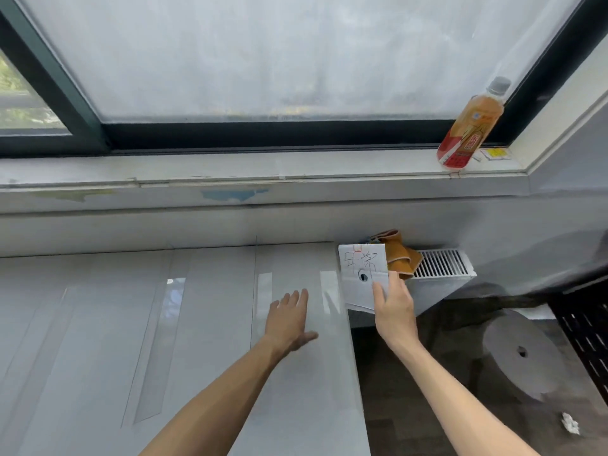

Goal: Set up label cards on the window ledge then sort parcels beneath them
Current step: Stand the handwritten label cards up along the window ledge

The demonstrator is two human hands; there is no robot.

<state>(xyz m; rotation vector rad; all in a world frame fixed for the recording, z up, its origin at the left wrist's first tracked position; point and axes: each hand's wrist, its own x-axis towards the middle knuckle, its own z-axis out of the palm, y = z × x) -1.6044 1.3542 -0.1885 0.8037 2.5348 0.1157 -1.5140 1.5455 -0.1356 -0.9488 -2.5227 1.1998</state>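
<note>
Label card (361, 269) pinched upright in my right hand (394, 307), writing facing me (ledge (230, 172) next, I reckon); left hand (289, 317) fingers spread above the surface (98, 324).

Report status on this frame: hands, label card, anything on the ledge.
Left hand open, flat over the white counter. Right hand pinching label card, not yet on window ledge. Drink bottle standing at ledge's right end.

Head view, downward (near ledge (230, 166))
</note>
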